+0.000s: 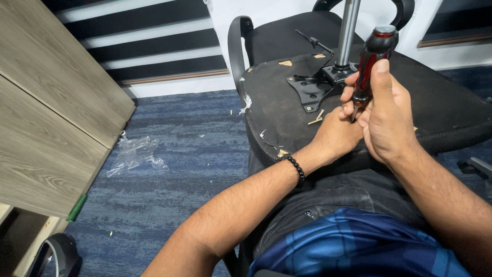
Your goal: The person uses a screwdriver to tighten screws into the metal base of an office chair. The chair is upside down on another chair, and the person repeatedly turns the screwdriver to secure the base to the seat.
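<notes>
An upturned black office chair seat [287, 118] lies across my lap, its underside facing up. A black metal mounting plate [310, 90] with a grey gas cylinder [348, 31] rising from it sits on the seat. My right hand [384, 115] grips a red and black screwdriver [373, 56] upright, its tip pointing down beside the plate. Under it, my left hand [335, 136], with a black bead bracelet at the wrist, rests on the seat by the screwdriver's tip. Two brass-coloured screws [316, 119] lie loose on the seat just left of my left hand.
A wooden cabinet [46, 113] stands at the left. Crumpled clear plastic wrap [134, 154] lies on the blue carpet [189, 154]. A green item [77, 208] lies at the cabinet's base. The chair's armrest [237, 46] curves up behind the seat.
</notes>
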